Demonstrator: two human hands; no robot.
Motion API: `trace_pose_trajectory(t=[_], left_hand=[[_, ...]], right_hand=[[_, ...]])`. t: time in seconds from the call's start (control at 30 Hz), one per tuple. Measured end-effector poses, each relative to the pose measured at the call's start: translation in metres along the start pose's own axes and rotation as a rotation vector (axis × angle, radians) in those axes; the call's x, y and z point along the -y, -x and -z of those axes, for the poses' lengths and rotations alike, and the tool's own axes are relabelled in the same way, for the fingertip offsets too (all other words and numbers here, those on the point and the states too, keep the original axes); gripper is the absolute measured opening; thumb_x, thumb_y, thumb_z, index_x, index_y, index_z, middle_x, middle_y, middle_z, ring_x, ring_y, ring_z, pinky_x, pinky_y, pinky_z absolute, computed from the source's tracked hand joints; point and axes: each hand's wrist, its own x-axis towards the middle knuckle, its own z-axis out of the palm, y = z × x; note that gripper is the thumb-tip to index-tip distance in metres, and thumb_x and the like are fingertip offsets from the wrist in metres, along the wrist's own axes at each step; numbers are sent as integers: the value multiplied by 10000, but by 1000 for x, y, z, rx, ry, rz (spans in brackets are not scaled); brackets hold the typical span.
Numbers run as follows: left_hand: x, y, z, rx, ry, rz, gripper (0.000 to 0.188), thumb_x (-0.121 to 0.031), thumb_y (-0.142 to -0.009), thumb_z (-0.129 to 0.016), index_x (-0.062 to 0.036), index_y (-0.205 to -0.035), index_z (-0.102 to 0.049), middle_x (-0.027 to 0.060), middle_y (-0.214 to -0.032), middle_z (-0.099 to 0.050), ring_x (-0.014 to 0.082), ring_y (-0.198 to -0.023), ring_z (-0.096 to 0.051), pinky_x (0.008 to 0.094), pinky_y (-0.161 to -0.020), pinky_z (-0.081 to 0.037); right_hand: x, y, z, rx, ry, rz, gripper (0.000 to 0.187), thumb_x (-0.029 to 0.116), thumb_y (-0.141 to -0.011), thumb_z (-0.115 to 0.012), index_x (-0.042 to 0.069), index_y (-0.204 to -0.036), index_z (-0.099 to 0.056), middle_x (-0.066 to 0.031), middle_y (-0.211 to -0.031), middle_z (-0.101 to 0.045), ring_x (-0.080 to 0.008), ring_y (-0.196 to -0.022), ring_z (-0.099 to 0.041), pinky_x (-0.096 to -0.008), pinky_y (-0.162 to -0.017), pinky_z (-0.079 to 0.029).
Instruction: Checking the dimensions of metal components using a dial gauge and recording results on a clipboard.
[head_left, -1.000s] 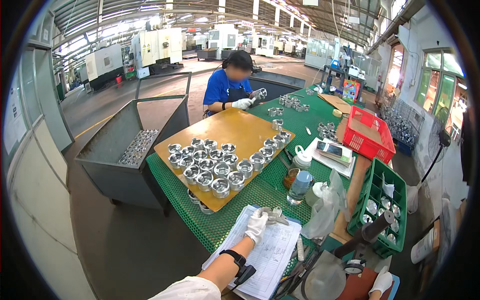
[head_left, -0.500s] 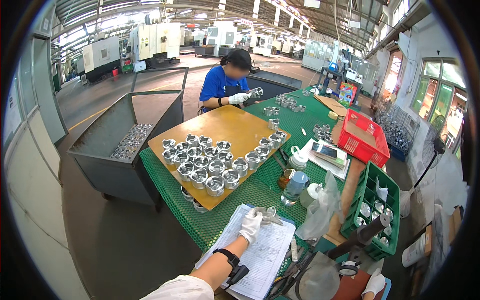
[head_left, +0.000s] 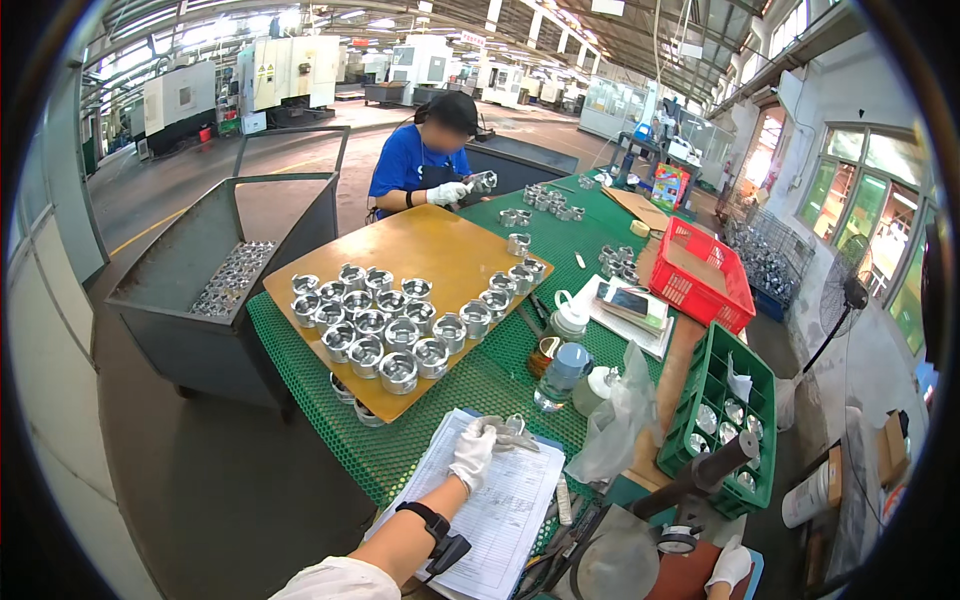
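My left hand (head_left: pixel 472 457), in a white glove, rests on printed paper sheets (head_left: pixel 500 520) at the table's near edge. Its fingers are curled on a crumpled grey cloth (head_left: pixel 512 436) that lies across the top of the sheets. At the lower right my right hand (head_left: pixel 730 567), also gloved in white, lies on a reddish-brown surface (head_left: pixel 690 575) with its fingers stretched out. Close beside it is a round dial gauge (head_left: pixel 677 540) under a dark cylindrical arm (head_left: pixel 705 475). Nothing shows in the right hand.
Metal pistons (head_left: pixel 398 372) stand in rows on a yellow board (head_left: pixel 440 235) on the green table. Bottles (head_left: pixel 562 378), a plastic bag (head_left: pixel 620 425), a green crate (head_left: pixel 690 440) and a red crate (head_left: pixel 700 285) are at right. A co-worker (head_left: pixel 415 160) handles a piston opposite; a metal cart (head_left: pixel 190 330) is left.
The whole scene has shifted a little left in the view. My left hand stays on the sheets and grey cloth, and my right hand stays by the dial gauge.
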Motion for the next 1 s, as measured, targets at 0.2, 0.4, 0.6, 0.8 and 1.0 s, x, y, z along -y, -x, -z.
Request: trace_pose_trajectory(t=[0.2, 0.4, 0.6, 0.8, 1.0], left_hand=[[-13, 7, -4, 23, -3, 37, 203, -68, -966, -400, -8, -1125, -511, 127, -964, -626, 194, -746, -652, 324, -660, -583], [-17, 11, -8, 22, -32, 59, 195, -62, -969, -401, -8, -1121, -508, 121, -938, -627, 183, -708, -650, 315, -652, -572], [-13, 11, -2, 42, -91, 38, 202, -54, -960, -419, -10, -1141, -498, 120, -925, -628, 192, -719, -657, 323, -648, -567], [-14, 13, -2, 43, -110, 46, 197, -74, -954, -425, -7, -1122, -506, 147, -981, -649, 196, -748, -654, 305, -666, -546], [-19, 12, -7, 38, -151, 14, 202, -50, -959, -405, -8, -1137, -493, 123, -926, -644, 177, -704, -650, 292, -650, -549]], right_hand=[[1, -2, 1, 39, 35, 65, 608, 414, -954, -369, -48, -708, -678, -255, -733, -632, -409, -726, -620, -485, -696, -465], [-6, -2, -5, -18, 80, 98, 503, 328, -926, -439, -37, -686, -688, -232, -680, -629, -384, -676, -608, -464, -686, -471], [0, 3, 0, 10, 40, 43, 506, 324, -933, -439, -33, -673, -685, -221, -687, -631, -379, -709, -596, -464, -706, -459], [-6, 1, -3, 29, -12, 122, 583, 397, -949, -414, -60, -675, -651, -270, -731, -618, -423, -732, -595, -500, -705, -439], [0, 1, 2, -29, -14, 160, 547, 367, -944, -421, -48, -686, -666, -244, -729, -630, -410, -722, -596, -476, -712, -444]])
